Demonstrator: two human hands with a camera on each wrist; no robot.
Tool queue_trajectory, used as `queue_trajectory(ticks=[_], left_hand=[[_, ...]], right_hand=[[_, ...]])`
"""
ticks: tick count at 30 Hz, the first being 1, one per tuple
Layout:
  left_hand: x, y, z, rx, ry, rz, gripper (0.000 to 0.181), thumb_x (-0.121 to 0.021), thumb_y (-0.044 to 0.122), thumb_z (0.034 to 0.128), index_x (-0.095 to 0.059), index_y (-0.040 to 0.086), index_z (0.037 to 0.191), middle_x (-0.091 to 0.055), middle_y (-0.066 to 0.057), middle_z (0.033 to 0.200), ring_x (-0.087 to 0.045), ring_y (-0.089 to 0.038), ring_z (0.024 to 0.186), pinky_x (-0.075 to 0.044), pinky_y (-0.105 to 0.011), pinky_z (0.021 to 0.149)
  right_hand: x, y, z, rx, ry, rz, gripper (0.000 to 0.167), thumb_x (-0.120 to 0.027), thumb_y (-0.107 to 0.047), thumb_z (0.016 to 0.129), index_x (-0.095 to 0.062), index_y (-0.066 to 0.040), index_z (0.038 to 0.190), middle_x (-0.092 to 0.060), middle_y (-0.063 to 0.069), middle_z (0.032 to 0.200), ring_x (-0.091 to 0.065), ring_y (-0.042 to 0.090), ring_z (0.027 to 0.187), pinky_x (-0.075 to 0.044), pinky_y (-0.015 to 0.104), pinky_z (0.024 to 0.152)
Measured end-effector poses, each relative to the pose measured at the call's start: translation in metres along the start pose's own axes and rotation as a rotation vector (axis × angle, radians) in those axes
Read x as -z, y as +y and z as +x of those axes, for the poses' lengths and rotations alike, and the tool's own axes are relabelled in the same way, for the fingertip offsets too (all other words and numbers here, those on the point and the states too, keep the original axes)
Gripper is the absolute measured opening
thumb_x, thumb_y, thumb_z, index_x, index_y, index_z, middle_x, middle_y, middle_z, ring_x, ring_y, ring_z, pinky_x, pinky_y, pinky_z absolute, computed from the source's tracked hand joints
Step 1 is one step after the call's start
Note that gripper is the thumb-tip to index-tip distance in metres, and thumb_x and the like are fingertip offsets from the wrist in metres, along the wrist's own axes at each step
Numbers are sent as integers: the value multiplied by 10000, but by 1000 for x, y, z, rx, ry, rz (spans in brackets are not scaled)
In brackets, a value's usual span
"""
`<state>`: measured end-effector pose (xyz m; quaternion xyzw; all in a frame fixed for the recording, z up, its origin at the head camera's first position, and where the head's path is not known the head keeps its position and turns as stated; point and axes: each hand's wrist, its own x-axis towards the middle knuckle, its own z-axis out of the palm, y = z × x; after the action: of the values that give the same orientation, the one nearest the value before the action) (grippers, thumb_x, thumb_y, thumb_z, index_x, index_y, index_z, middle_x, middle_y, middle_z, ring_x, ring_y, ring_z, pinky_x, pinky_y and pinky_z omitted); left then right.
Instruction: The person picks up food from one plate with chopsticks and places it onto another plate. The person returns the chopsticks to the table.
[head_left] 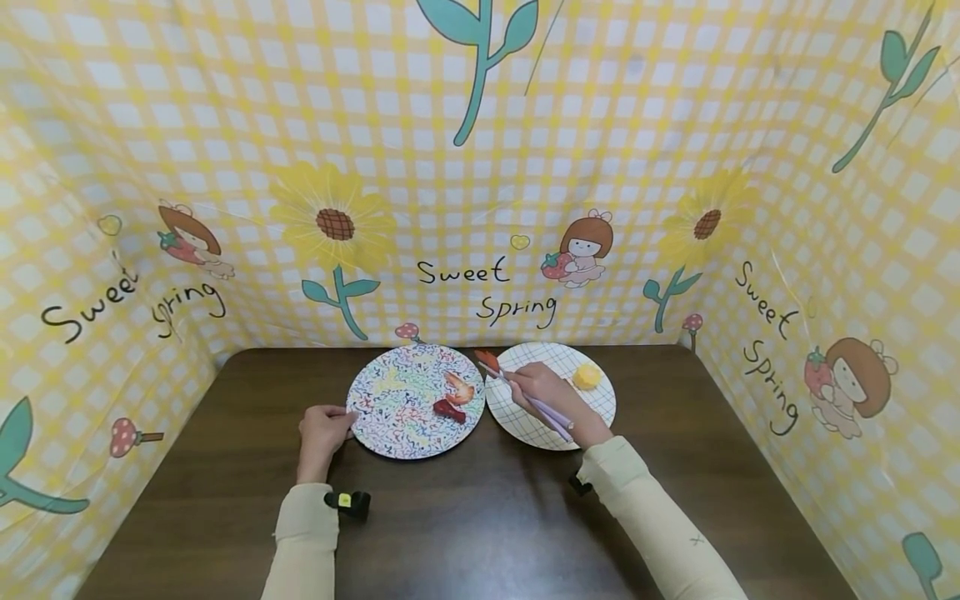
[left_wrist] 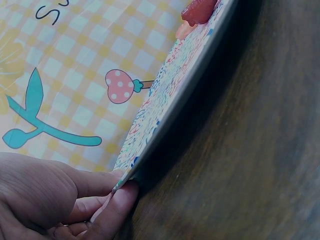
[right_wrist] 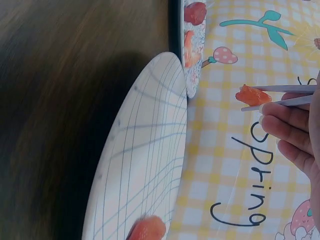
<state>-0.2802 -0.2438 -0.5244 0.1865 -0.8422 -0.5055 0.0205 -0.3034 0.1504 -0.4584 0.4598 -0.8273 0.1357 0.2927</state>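
Pale sleeves [head_left: 663, 533] come nearest the camera, reaching in over the brown table [head_left: 480, 517]. My right hand [head_left: 551, 390] is wrapped round lilac chopsticks [head_left: 555, 421], whose tips clamp an orange-red piece of food [head_left: 487, 360], up in the air near where the two plates meet. My left hand [head_left: 321, 429] pinches the left rim of the speckled plate [head_left: 397, 408] between thumb and fingers. On that plate an orange shrimp-like piece [head_left: 459, 389] and a dark red piece [head_left: 450, 411] lie just beside each other, toward the right. The grid-lined plate [head_left: 517, 417] bears a yellow piece [head_left: 587, 377] near its right side; the right wrist view shows a reddish lump [right_wrist: 148, 227] on it, and I cannot tell whether that is the same food.

I judge this to be the carrying step, probably from the grid-lined plate to the speckled one: the piece is lifted, not yet set down. Next, I think, I should swing it left over the speckled plate, lower it and part the tips, squeezing evenly until then lest it slip, while my left hand steadies the rim.
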Motion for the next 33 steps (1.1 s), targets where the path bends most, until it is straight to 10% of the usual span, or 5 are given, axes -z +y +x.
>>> queue_trajectory(ticks=[33], left_hand=[[1,3,-2,10,-6,12,342,-691,151,952,-674,-128,1148,-709,-260,1043,-658,-71,659,-495,-202,590]], right_hand=[[-38,-43,11,174,-5,58,233,-722,3,804,-749,41,1033,-739,76,882,-682,194,797,-552,302,791]])
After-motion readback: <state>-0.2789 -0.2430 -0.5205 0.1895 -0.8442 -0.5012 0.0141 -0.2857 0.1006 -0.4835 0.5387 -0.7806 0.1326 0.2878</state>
